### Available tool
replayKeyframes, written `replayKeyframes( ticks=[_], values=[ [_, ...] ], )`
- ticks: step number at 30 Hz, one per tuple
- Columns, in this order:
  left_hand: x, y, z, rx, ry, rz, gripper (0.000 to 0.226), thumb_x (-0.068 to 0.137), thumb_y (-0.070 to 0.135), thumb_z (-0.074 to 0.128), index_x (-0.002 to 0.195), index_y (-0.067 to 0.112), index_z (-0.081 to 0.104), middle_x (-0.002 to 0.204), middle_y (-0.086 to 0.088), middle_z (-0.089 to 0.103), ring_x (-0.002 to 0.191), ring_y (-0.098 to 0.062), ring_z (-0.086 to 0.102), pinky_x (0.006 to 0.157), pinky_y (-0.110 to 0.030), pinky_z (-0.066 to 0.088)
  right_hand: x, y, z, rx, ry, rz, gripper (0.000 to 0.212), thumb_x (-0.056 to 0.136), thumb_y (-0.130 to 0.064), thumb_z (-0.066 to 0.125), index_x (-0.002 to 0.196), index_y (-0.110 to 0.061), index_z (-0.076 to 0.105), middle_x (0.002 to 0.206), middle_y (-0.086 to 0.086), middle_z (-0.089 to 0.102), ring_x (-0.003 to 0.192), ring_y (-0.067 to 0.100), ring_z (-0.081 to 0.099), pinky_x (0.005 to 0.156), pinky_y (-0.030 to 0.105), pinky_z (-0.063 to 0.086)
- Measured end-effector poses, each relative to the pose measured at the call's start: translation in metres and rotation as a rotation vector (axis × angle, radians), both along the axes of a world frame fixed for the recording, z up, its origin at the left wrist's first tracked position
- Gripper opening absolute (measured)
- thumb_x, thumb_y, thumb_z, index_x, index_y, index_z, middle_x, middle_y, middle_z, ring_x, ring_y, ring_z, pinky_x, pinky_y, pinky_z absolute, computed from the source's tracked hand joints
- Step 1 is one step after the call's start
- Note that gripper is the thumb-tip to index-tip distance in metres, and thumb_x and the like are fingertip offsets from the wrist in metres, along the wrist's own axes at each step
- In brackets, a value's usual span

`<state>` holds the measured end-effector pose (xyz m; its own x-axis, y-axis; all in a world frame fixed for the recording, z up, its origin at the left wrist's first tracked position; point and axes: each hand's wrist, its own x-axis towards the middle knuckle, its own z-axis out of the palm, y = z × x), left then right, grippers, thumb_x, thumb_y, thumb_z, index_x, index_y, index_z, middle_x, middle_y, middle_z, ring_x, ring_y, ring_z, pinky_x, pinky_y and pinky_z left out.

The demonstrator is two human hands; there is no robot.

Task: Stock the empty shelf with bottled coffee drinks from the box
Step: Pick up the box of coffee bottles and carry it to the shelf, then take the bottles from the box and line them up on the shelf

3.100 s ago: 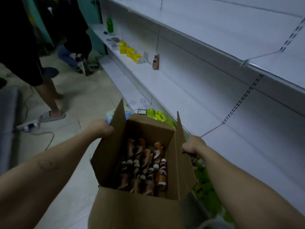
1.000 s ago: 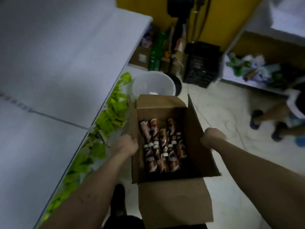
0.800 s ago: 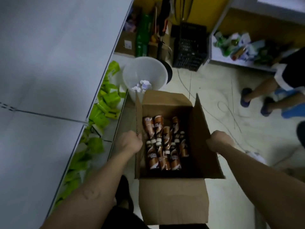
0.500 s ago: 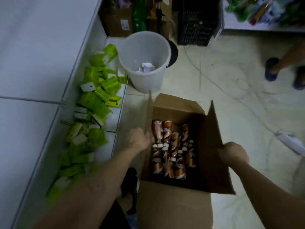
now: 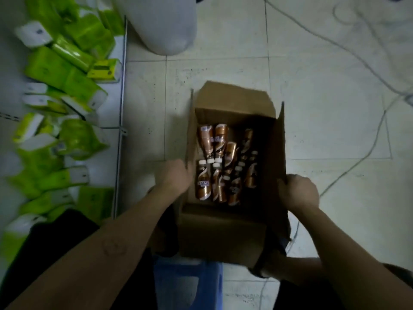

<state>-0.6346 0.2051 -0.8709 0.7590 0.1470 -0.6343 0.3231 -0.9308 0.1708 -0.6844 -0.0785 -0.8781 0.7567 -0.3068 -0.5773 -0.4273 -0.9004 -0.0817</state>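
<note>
While the cardboard box (image 5: 223,233) sits open at the centre of the frame, the left hand (image 5: 176,179) curls round the edge of its left wall and the right hand (image 5: 298,193) clasps its right flap; the bottled coffee drinks (image 5: 214,173) lie on their sides inside, between the two hands. Green packs (image 5: 73,86) crowd the low shelf (image 5: 9,63) along the left edge; a white bin (image 5: 161,25) stands at the top, beyond the box.

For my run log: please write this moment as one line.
left hand: grips box left edge | right hand: grips box right flap | bottles: lying inside box
</note>
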Motion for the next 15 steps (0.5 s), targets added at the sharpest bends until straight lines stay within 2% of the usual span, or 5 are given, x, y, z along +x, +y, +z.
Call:
replayKeyframes(
  ticks=[4,7,9,11,15],
  values=[
    [-0.01,-0.024,-0.012,0.057,-0.113,-0.193,0.045,0.1,0.04,0.039,0.068,0.015,0.057,0.06,0.001,0.053,0.051,-0.011,0.051,0.045,-0.025,0.034,-0.002,0.021,-0.015,-0.05,-0.111,0.139,0.042,0.097,-0.036,0.044,0.064,-0.01,0.045,0.057,0.005,0.043,0.056,0.027,0.047,0.045,0.025,0.024],
    [-0.01,-0.03,-0.022,0.126,-0.177,-0.313,0.047,0.1,0.042,0.035,0.066,0.016,0.055,0.062,-0.001,0.054,0.057,-0.017,0.053,0.051,-0.027,0.04,-0.007,0.026,-0.024,-0.057,-0.192,0.087,0.041,0.096,-0.039,0.044,0.068,-0.009,0.049,0.061,0.008,0.048,0.06,0.03,0.05,0.048,0.027,0.028],
    [-0.018,-0.027,-0.026,0.121,-0.204,-0.262,0.049,0.099,0.045,0.036,0.067,0.015,0.057,0.064,-0.001,0.056,0.059,-0.018,0.055,0.054,-0.028,0.041,-0.014,0.023,-0.021,-0.095,-0.18,0.074,0.033,0.096,-0.036,0.045,0.083,-0.008,0.058,0.07,0.008,0.053,0.068,0.031,0.053,0.051,0.028,0.034],
    [-0.028,-0.023,-0.017,0.097,-0.213,-0.213,0.047,0.099,0.045,0.036,0.071,0.015,0.059,0.068,-0.002,0.059,0.061,-0.017,0.057,0.054,-0.028,0.041,-0.024,0.026,-0.008,-0.137,-0.137,0.084,0.027,0.095,-0.031,0.047,0.105,-0.008,0.056,0.093,0.012,0.061,0.083,0.032,0.059,0.061,0.031,0.04],
    [-0.047,-0.004,0.017,0.089,-0.153,-0.212,0.027,0.094,0.032,0.051,0.071,0.019,0.049,0.076,-0.001,0.057,0.069,-0.018,0.056,0.06,-0.029,0.043,-0.059,0.049,0.022,-0.157,-0.182,0.091,0.058,0.092,-0.031,0.049,0.141,-0.008,0.029,0.13,0.016,0.046,0.117,0.034,0.049,0.088,0.043,0.042]
  ],
)
